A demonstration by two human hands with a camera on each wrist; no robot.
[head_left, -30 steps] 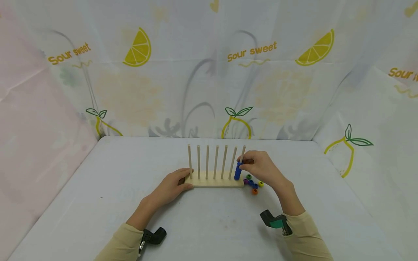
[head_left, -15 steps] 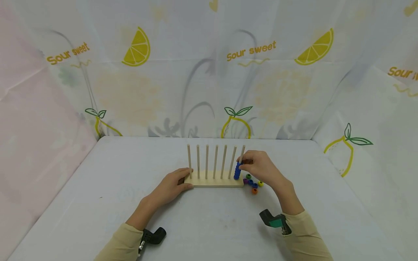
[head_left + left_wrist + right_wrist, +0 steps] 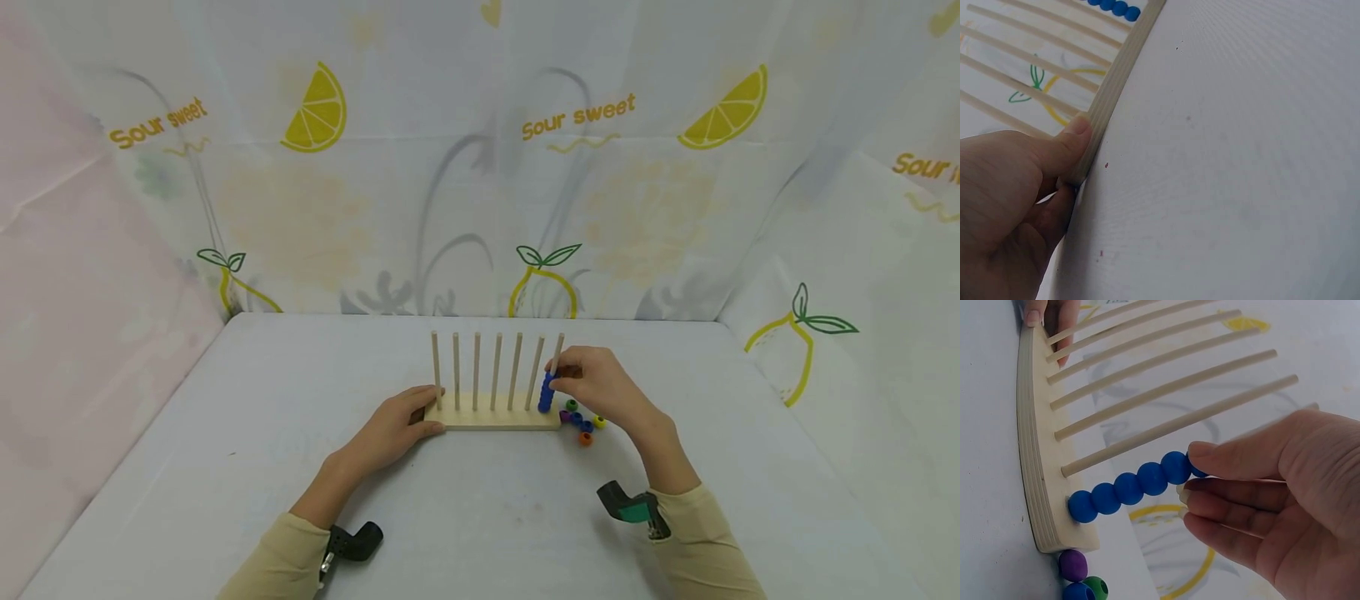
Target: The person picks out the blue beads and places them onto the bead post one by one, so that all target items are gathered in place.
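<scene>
A pale wooden base (image 3: 487, 422) stands on the white table with a row of several upright wooden pegs (image 3: 496, 367). My left hand (image 3: 393, 427) grips its left end, the thumb (image 3: 1075, 134) on the front edge and the fingers behind. Blue beads (image 3: 1129, 487) are stacked on the rightmost peg, from the base upward. At the top of this stack my right hand (image 3: 600, 383) pinches a blue bead (image 3: 1198, 471) that is mostly covered by the thumb. The peg's upper part passes behind that hand. The other pegs carry no beads.
Loose beads lie right of the base: a purple bead (image 3: 1073, 565) close to its corner, a green bead (image 3: 572, 406), a yellow bead (image 3: 599, 422), an orange bead (image 3: 586, 439) and blue ones (image 3: 587, 427). A lemon-printed cloth (image 3: 420, 208) hangs behind the table (image 3: 480, 517).
</scene>
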